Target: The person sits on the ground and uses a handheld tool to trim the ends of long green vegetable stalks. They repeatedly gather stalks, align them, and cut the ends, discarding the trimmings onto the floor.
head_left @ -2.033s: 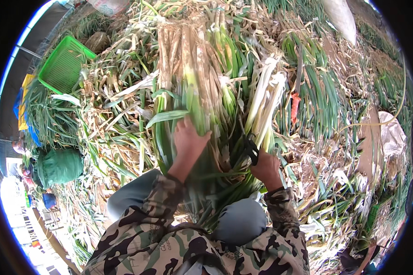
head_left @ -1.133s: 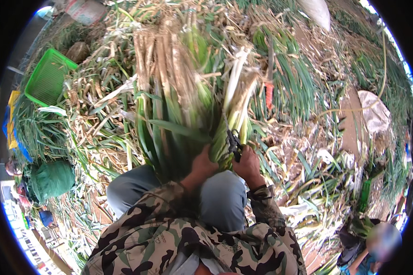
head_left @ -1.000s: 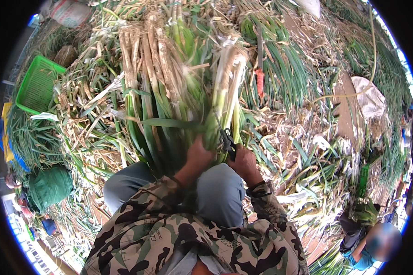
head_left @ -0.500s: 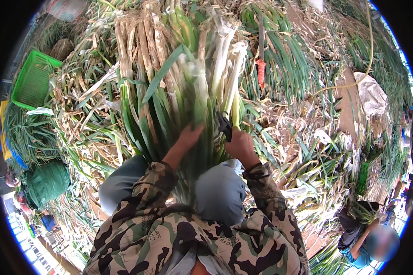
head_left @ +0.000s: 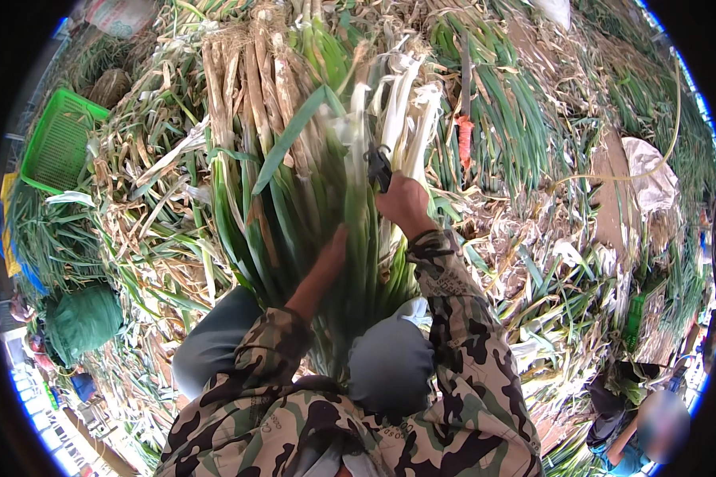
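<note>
Leek [head_left: 359, 183] stands in the left hand [head_left: 338, 245], apparently grasped low on its green part, fingers mostly hidden, likely to leave its pale end free; just right, the right hand [head_left: 406, 205] clenches a black tool [head_left: 379, 168]. Beyond this fist lie white leeks [head_left: 396, 103]; ahead-left of the grip, brown leeks [head_left: 274, 87], roots together, perhaps for easy picking; farther right, a knife [head_left: 465, 139]
</note>
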`<control>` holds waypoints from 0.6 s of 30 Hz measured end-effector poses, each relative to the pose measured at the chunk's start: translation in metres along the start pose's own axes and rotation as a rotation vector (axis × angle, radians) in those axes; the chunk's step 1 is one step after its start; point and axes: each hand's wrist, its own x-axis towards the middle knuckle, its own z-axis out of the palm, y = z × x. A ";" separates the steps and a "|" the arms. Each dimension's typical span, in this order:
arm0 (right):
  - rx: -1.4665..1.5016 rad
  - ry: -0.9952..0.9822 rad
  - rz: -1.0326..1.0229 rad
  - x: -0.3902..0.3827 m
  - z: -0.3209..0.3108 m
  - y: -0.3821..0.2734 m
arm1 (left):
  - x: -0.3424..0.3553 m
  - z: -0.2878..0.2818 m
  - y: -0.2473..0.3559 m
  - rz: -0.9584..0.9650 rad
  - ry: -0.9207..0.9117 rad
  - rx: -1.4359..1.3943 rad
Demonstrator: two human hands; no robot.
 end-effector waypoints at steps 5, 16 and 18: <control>-0.014 -0.005 0.050 0.042 -0.013 -0.016 | -0.002 0.006 -0.003 -0.036 0.026 0.036; -0.107 -0.083 -0.019 0.061 -0.010 -0.042 | 0.018 -0.013 -0.075 0.311 0.124 0.721; -0.108 -0.141 -0.051 0.033 -0.017 -0.004 | 0.000 0.008 0.025 0.269 0.267 0.554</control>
